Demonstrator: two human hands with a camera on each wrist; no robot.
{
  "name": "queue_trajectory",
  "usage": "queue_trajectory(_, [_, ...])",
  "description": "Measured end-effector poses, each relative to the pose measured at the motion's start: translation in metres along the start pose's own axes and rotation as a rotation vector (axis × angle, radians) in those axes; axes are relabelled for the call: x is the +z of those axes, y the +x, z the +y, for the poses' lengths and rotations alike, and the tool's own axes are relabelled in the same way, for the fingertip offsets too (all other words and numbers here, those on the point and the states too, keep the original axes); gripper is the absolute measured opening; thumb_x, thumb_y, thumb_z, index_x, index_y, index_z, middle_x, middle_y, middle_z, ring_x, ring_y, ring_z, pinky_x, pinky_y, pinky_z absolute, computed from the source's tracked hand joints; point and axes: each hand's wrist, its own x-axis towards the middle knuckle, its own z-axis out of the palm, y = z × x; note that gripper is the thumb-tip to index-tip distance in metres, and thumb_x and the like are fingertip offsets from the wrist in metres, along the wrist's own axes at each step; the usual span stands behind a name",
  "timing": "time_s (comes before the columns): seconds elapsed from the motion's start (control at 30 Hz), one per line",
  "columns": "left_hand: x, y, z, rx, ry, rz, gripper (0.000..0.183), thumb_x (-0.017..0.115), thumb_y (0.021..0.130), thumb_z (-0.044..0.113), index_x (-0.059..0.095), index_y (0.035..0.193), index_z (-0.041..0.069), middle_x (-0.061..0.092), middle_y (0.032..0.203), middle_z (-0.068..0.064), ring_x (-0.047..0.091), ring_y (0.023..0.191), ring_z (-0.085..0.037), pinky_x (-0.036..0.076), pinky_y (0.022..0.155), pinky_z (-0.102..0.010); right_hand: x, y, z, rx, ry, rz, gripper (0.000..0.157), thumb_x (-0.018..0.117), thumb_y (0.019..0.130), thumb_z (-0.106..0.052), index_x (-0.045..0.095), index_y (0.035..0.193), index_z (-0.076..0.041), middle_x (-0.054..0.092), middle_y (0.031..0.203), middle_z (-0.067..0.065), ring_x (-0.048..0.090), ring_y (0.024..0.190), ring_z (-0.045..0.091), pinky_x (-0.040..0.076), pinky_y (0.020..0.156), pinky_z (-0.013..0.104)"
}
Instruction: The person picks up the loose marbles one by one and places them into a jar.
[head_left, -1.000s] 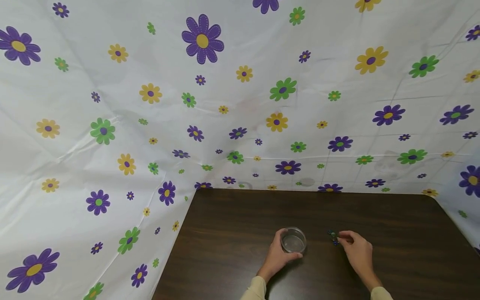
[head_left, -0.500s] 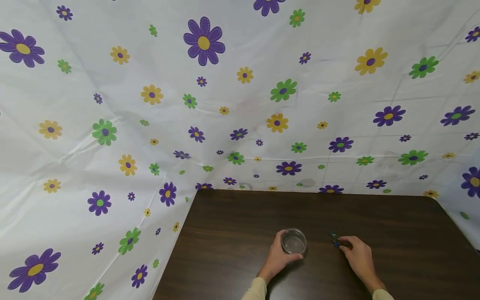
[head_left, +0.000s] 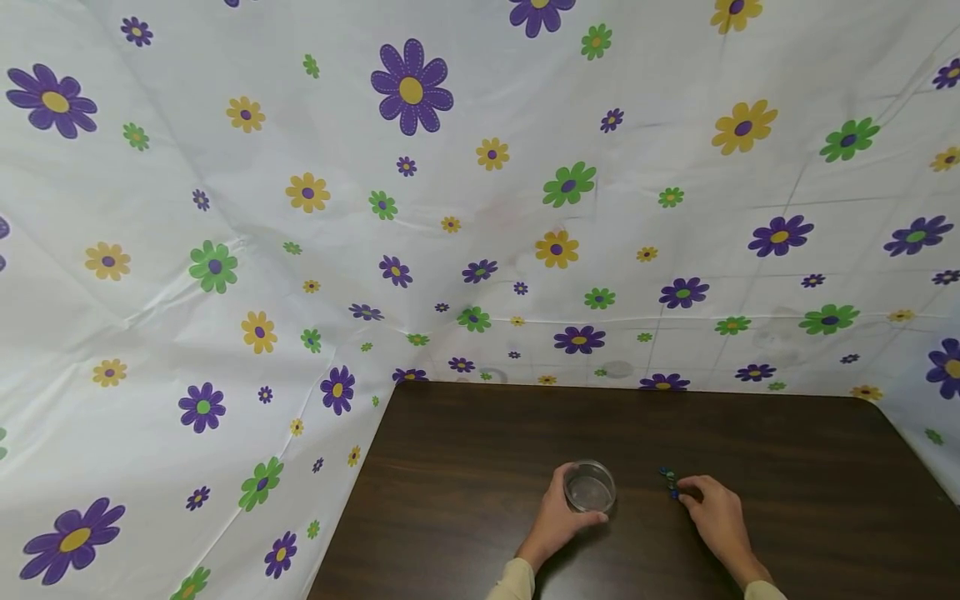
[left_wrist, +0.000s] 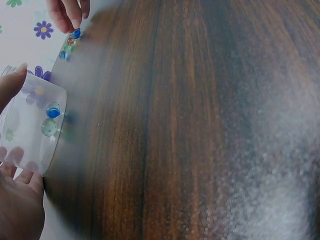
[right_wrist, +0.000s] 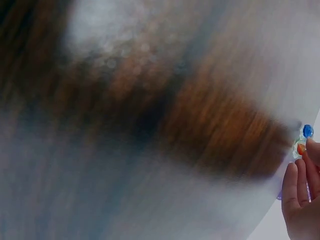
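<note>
A white cloth (head_left: 247, 433) printed with purple, yellow and green flowers hangs at the left and runs on across the back, behind a dark wood-grained bench (head_left: 465, 475). From a pale yellow sleeve (head_left: 514, 581), the person's left hand (head_left: 553, 518) grips a clear round cup (left_wrist: 30, 125), thumb on one side and fingers on the other. The cup stands upright on the bench, and at its bottom sit a blue marble (left_wrist: 53, 110) and a pale greenish marble (left_wrist: 49, 127). Just right of the cup, on the bare wood, a short row of glass marbles (head_left: 671, 479) shows blue, green and orange. The right hand (head_left: 716, 515) reaches in at its near end, fingertips at a blue one; I can't tell whether they pinch it.
</note>
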Motion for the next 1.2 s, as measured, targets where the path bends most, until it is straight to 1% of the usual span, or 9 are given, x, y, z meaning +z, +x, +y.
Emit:
queue_trajectory(0.23, [0.0,0.0,-0.001,0.008,0.008,-0.003,0.085,0.094,0.077,0.029,0.045,0.147,0.026,0.056,0.142,-0.001,0.055,0.125,-0.021,0.044,0.101,-0.042,0.001,-0.002,0.0,0.001,-0.038,-0.021,0.017,0.078,0.085,0.006,0.073,0.101,0.006,0.07,0.103,0.023,0.067,0.095,0.044,0.056,0.076,0.055])
queue_trajectory(0.43, [0.0,0.0,-0.001,0.007,0.009,-0.006,0.086,0.094,0.077,0.031,0.045,0.147,0.026,0.056,0.141,-0.002,0.055,0.123,-0.019,0.045,0.1,-0.041,0.002,-0.001,0.001,0.017,-0.07,-0.051,0.018,0.079,0.085,0.004,0.072,0.102,0.007,0.069,0.101,0.021,0.068,0.093,0.041,0.055,0.077,0.055])
queue_trajectory(0.53, [0.0,-0.001,0.0,0.002,0.004,-0.007,0.086,0.094,0.077,0.031,0.045,0.148,0.026,0.056,0.141,-0.002,0.054,0.124,-0.019,0.044,0.101,-0.041,0.002,-0.001,0.001,0.019,-0.078,-0.044,0.018,0.079,0.085,0.005,0.072,0.101,0.007,0.069,0.099,0.02,0.068,0.09,0.038,0.056,0.075,0.053])
queue_trajectory(0.63, [0.0,-0.001,0.001,0.009,0.0,-0.008,0.086,0.094,0.077,0.028,0.046,0.147,0.025,0.056,0.142,-0.003,0.054,0.125,-0.021,0.044,0.101,-0.042,0.004,-0.001,0.002,0.007,-0.079,0.004,0.017,0.079,0.083,0.006,0.072,0.098,0.007,0.068,0.094,0.018,0.067,0.083,0.034,0.055,0.069,0.048])
queue_trajectory(0.77, [0.0,-0.001,0.002,0.006,-0.008,-0.003,0.085,0.094,0.077,0.026,0.046,0.146,0.026,0.056,0.141,-0.003,0.054,0.125,-0.022,0.043,0.102,-0.041,0.006,-0.002,0.002,-0.008,-0.065,0.094,0.014,0.08,0.082,0.007,0.074,0.095,0.007,0.065,0.088,0.014,0.065,0.076,0.028,0.053,0.061,0.034])
queue_trajectory(0.87, [0.0,0.0,0.002,0.003,-0.006,0.003,0.085,0.094,0.076,0.026,0.046,0.146,0.025,0.056,0.141,-0.002,0.054,0.125,-0.021,0.043,0.102,-0.041,0.005,-0.002,0.002,-0.004,-0.036,0.141,0.013,0.08,0.082,0.006,0.074,0.094,0.007,0.066,0.088,0.015,0.065,0.075,0.026,0.05,0.058,0.024])
queue_trajectory(0.97, [0.001,0.0,0.001,-0.003,-0.003,0.005,0.085,0.095,0.076,0.026,0.046,0.146,0.024,0.057,0.14,-0.001,0.055,0.125,-0.02,0.043,0.102,-0.041,0.005,-0.001,-0.002,0.004,-0.002,0.178,0.013,0.081,0.081,0.005,0.076,0.093,0.004,0.068,0.09,0.015,0.066,0.074,0.024,0.049,0.059,0.021])
queue_trajectory(1.1, [0.001,0.0,0.0,-0.002,-0.005,0.008,0.085,0.095,0.076,0.025,0.046,0.146,0.024,0.057,0.141,-0.001,0.055,0.125,-0.021,0.043,0.102,-0.041,0.006,0.003,-0.017,0.02,0.056,0.221,0.014,0.085,0.08,0.001,0.078,0.092,-0.002,0.073,0.093,0.013,0.065,0.073,0.007,0.049,0.06,0.018])
queue_trajectory(1.2, [0.001,0.0,0.0,0.0,-0.011,0.009,0.085,0.095,0.076,0.025,0.046,0.146,0.024,0.056,0.141,-0.001,0.054,0.126,-0.021,0.043,0.103,-0.042,0.009,0.006,-0.033,0.032,0.128,0.225,0.015,0.086,0.081,-0.001,0.079,0.094,-0.003,0.076,0.094,0.012,0.061,0.072,-0.003,0.048,0.06,0.015])
